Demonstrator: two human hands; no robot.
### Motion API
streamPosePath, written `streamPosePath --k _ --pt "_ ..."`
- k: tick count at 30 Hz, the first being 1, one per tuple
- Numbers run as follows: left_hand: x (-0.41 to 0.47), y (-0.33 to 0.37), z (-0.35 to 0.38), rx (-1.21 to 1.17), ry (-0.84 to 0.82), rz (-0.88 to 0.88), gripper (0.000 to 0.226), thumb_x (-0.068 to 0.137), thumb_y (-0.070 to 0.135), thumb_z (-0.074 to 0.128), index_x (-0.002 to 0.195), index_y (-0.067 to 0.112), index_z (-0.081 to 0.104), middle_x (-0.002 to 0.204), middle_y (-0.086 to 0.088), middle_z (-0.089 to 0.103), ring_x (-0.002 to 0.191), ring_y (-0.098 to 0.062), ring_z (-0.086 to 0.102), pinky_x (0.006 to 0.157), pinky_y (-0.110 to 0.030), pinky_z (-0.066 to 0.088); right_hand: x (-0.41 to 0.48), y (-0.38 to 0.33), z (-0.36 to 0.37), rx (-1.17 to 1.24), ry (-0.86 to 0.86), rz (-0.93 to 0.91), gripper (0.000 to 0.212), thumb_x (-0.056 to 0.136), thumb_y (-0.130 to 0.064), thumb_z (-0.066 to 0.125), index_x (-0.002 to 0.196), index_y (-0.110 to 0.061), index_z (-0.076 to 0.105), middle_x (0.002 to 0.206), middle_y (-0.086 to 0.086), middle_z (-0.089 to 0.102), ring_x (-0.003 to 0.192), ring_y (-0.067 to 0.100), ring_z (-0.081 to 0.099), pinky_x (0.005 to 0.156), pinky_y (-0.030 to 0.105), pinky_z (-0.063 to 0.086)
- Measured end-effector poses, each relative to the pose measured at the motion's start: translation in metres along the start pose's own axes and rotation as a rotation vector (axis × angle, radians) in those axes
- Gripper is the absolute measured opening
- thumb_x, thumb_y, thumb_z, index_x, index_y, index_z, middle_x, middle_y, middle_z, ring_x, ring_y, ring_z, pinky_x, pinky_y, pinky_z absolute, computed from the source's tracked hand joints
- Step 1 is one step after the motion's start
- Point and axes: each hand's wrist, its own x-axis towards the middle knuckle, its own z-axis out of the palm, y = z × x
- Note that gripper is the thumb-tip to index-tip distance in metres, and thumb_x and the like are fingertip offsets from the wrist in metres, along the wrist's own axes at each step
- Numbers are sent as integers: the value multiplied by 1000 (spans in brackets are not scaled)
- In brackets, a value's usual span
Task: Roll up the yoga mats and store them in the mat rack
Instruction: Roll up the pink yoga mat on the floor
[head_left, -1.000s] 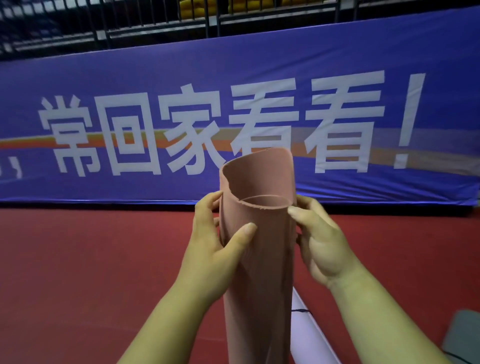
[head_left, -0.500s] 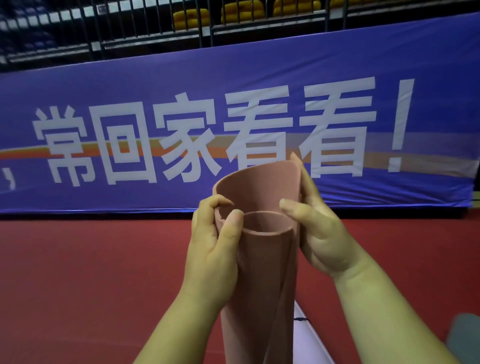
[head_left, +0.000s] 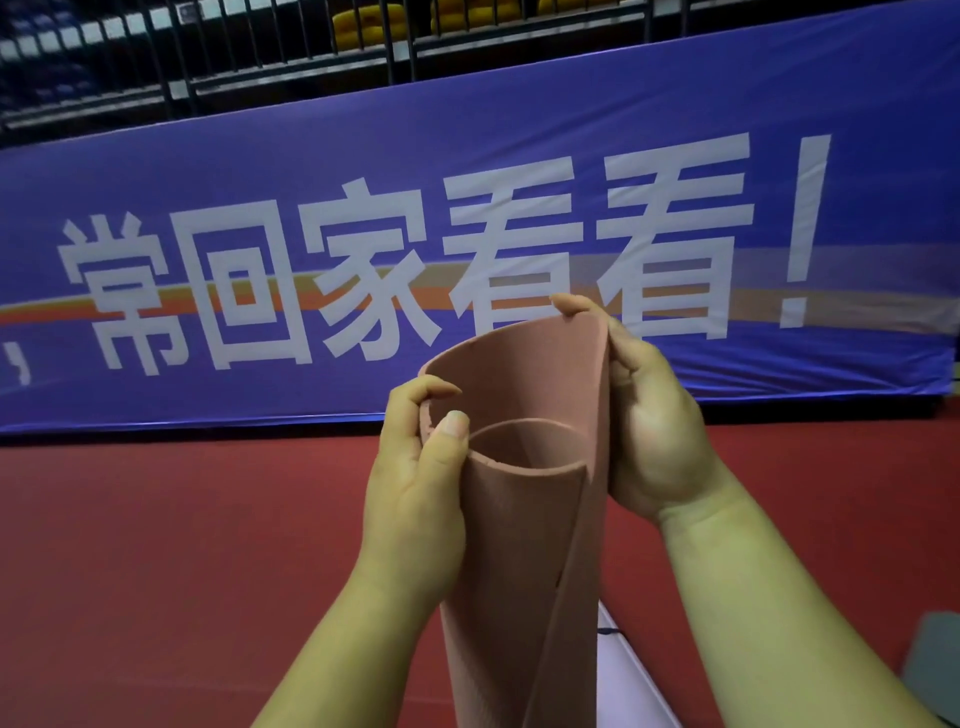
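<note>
Blue banner (head_left: 467, 208) across the back, red floor (head_left: 156, 571) below it. No rack in view. Pink mat (head_left: 519, 571) stands upright between the person's hands, rolled loose, the outer layer rising higher than the inner coil. Left hand (head_left: 415, 493) pinches the near rim between thumb and forefinger. Right hand (head_left: 654, 431) curls round the outer flap, one fingertip over its top edge. Likely risk: coil is slack and ends uneven, so easing either grip may let it spring open or telescope.
</note>
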Motion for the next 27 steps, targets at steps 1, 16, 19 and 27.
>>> streamPosePath --k 1,16,19,27 --pt "2 -1 0 -6 -1 -8 38 75 55 48 106 37 59 94 12 64 91 -11 60 87 -37 47 0 1 0 -3 -10 -5 46 95 -49 48 131 -23 61 110 9 71 104 23 67 94 39 55" --pt "-23 -55 2 -126 71 -36 38 90 45 48 118 22 59 127 -6 67 119 -32 63 103 -65 43 -23 67 -10 -108 22 48 28 91 -34 65 117 -24 65 122 10 68 109 24 67 96 38 55" --pt "-29 -65 2 -148 62 -70 37 90 44 49 118 20 59 126 -9 66 118 -36 63 102 -67 43 -34 76 -16 -128 34 55 32 91 -24 56 122 -17 58 118 5 70 107 21 68 91 32 55" --pt "-42 -83 -3 -145 60 -133 38 90 47 48 117 21 59 126 -7 66 118 -31 63 102 -63 45 -50 104 -25 -207 81 112 40 85 -29 61 124 -19 56 118 6 70 108 26 67 97 39 53"
